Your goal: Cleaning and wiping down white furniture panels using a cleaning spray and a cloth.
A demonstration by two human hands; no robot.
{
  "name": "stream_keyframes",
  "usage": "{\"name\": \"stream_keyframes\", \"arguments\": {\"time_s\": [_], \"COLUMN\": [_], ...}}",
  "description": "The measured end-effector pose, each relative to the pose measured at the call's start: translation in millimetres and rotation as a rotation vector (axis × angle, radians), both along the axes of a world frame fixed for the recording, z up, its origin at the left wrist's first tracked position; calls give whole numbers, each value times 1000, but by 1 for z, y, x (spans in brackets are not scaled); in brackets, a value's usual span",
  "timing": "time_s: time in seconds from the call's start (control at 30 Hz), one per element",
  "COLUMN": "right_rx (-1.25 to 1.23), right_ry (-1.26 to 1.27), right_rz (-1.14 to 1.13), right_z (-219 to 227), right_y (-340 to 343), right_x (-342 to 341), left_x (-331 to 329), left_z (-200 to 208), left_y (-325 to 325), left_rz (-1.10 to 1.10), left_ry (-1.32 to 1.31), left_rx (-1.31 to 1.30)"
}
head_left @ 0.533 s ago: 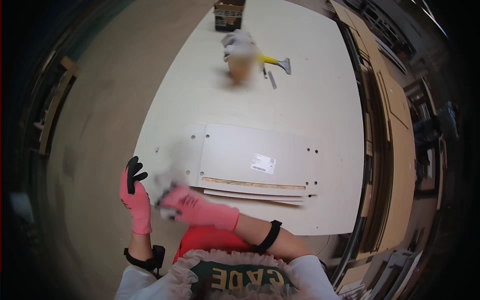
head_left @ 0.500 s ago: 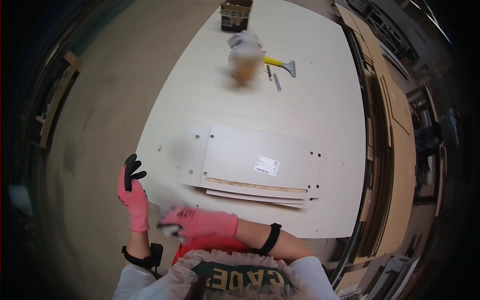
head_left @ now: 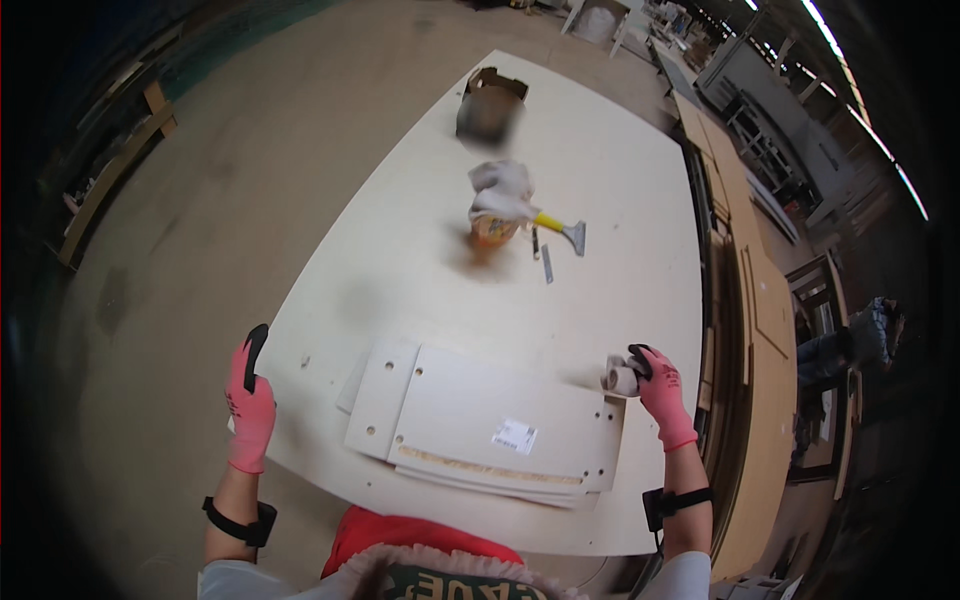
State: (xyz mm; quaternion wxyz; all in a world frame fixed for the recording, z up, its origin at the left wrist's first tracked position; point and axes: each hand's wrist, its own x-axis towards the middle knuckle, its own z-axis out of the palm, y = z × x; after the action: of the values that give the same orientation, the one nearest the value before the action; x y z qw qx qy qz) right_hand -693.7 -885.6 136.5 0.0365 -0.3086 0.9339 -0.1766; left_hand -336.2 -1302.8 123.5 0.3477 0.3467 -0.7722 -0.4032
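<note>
My right hand [head_left: 661, 392], in a pink glove with black fingertips, grips a crumpled whitish cloth [head_left: 622, 376]. It hovers by the right end of the stacked pale panels [head_left: 465, 405]. The top panel has round holes near its ends, a white label [head_left: 514, 436] and a strip of bare chipboard along the near side. Over the table's left edge is my left hand [head_left: 250, 405], gloved alike, its fingers stretched out and holding nothing.
Farther up the white table [head_left: 400, 260] are an orange container [head_left: 492, 232] with a pale cloth [head_left: 502, 190] on top, a yellow-handled scraper [head_left: 565, 230], a thin metal strip [head_left: 547, 264] and a dark box [head_left: 490, 108]. Long boards [head_left: 765, 330] line the right side. A person [head_left: 870, 335] is beyond.
My right hand has swung from in front of my body to the panels' right end with the cloth. My left hand stays at the table's left edge. The view has tilted up.
</note>
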Motion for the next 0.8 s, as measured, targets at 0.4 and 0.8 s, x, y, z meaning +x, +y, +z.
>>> {"name": "stream_keyframes", "arguments": {"time_s": [0.4, 0.8], "right_rx": [643, -31], "right_ry": [-28, 550], "right_rz": [395, 683], "right_z": [23, -20], "right_y": [-195, -319], "right_x": [-37, -132], "left_x": [-261, -372], "left_z": [-45, -112], "left_y": [-85, -52], "left_rz": [-603, -682], "left_ry": [-329, -506], "left_rx": [-274, -26]}}
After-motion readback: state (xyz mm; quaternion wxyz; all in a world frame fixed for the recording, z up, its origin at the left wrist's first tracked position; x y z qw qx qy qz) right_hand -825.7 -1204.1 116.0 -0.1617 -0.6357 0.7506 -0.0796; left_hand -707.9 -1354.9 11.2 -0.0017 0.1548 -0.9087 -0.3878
